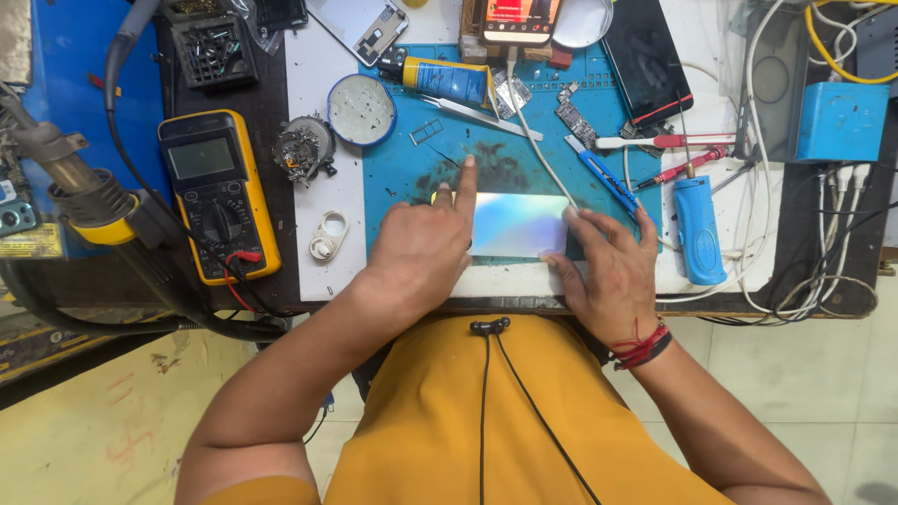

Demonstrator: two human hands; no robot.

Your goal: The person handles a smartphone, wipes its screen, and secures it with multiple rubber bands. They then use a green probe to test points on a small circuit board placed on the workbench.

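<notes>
Left hand (416, 252) resting on the left end of a phone with a shiny iridescent back (516, 224), index finger stretched straight out toward the far side of the blue work mat (402, 173), remaining fingers curled loosely; not gripping, only pressing down on the phone. Right hand (608, 266) spread open at the phone's right end, fingers (572, 215) splayed, one fingertip touching the phone's right corner, palm down on the white edge of the tabletop (323, 112). Phone lying flat and face down on the near part of the mat, lengthwise between the two hands, close to the person's yellow shirt.

Left of the mat: a yellow multimeter (217, 192) with a red lead plugged in, a small white ring-shaped part (328, 236) just beside it, a round metal component (304, 148), and a round tin (361, 109). On the far side of the mat: a blue and yellow glue tube (447, 79), tweezers (482, 117), and a white cable (533, 140) running to a second phone with a lit screen. To the right: a blue-handled knife (601, 173), a red screwdriver (690, 166), a blue electric screwdriver (697, 229), and a dark phone (647, 61). Far left: a hot-air gun handle (89, 201) beside the multimeter
</notes>
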